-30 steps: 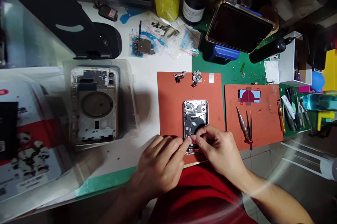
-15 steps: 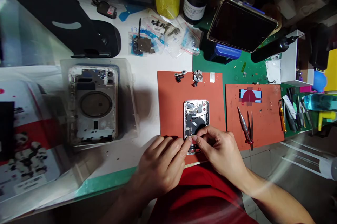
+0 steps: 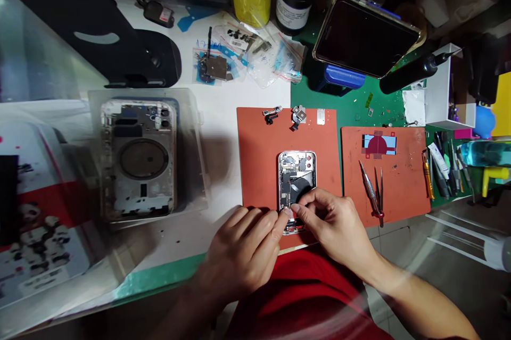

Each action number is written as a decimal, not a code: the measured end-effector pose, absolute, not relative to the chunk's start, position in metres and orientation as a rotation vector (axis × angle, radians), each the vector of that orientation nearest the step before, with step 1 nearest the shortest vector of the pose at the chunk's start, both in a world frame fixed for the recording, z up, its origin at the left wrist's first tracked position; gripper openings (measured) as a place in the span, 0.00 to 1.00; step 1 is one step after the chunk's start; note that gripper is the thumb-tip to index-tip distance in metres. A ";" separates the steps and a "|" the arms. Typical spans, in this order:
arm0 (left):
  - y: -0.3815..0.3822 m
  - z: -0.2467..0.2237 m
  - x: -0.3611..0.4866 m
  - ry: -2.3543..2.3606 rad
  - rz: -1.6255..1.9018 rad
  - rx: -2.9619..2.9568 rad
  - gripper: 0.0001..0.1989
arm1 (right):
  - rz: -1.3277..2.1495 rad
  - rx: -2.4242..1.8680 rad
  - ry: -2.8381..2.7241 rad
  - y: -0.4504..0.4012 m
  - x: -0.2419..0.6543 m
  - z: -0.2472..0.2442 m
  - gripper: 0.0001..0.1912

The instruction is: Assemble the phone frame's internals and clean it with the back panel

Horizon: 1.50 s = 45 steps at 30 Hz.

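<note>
An opened smartphone, its inner boards and a dark round coil exposed, lies on an orange mat. My left hand is at the phone's lower left with curled fingers, the index fingertip resting on it and the thumb hidden. From the right, my right hand reaches over the lower half, thumb and index finger bent together in a pinch. Whatever sits between those fingertips is too small or hidden to name. Loose camera modules and a small metal plate lie at the mat's top edge.
Right of the phone, a second orange mat bears a screwdriver and tweezers. A phone housing lies in a clear tray at left. Behind are parts bags, a black bottle and a propped phone.
The whole view has shifted slightly. Both hands stay at the phone's lower half, with the right thumb tip a touch farther from the left index fingertip.
</note>
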<state>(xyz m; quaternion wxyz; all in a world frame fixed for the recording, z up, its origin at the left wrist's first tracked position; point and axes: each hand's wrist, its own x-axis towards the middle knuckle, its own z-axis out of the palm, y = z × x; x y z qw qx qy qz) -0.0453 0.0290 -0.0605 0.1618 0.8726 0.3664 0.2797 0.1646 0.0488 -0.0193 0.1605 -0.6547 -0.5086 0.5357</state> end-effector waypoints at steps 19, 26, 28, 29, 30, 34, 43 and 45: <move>0.030 -0.060 -0.044 1.032 0.779 2.533 0.19 | 1.461 -1.846 -1.536 0.046 0.164 -0.021 0.11; 0.030 -0.063 -0.044 1.040 0.791 2.524 0.19 | 1.484 -1.842 -1.491 0.045 0.164 -0.023 0.12; 0.030 -0.063 -0.044 1.041 0.790 2.522 0.19 | 1.479 -1.845 -1.482 0.045 0.165 -0.024 0.12; 0.029 -0.063 -0.044 1.043 0.789 2.522 0.19 | 1.469 -1.847 -1.487 0.045 0.165 -0.024 0.12; 0.029 -0.063 -0.044 1.043 0.790 2.524 0.19 | 1.461 -1.849 -1.494 0.045 0.165 -0.024 0.12; 0.029 -0.062 -0.045 1.041 0.784 2.536 0.19 | 1.465 -1.849 -1.508 0.045 0.164 -0.022 0.12; 0.030 -0.061 -0.044 1.031 0.769 2.533 0.19 | 1.496 -1.853 -1.482 0.046 0.164 -0.021 0.12; 0.030 -0.060 -0.045 1.037 0.759 2.534 0.19 | 1.488 -1.861 -1.479 0.046 0.164 -0.022 0.12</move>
